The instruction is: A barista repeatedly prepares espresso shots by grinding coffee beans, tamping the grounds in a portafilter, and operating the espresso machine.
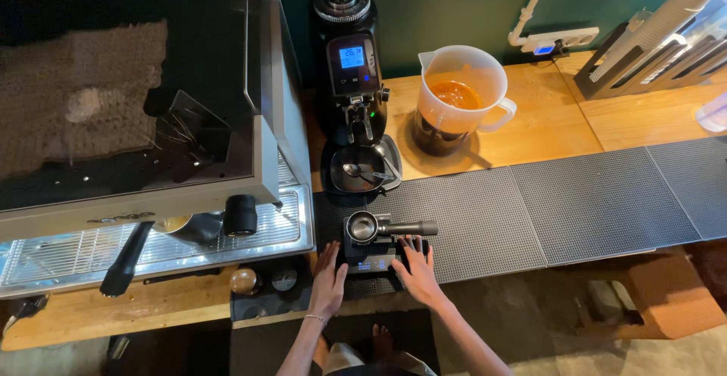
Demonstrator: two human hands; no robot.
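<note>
The espresso machine [144, 118] fills the wooden surface [545, 118] left of the small scale [369, 258]. Behind the scale stands the grinder [352, 81]. A portafilter [379, 228] lies on the scale. The left hand [328, 274] and right hand [415, 264] rest flat, fingers spread, flanking the scale, holding nothing.

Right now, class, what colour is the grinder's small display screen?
Blue, on the black grinder's display screen; head view.

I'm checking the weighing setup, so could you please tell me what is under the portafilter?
The portafilter rests on a small black scale, which sits on the dark bar mat. Both hands flank the scale; its platform is mostly covered.
</note>
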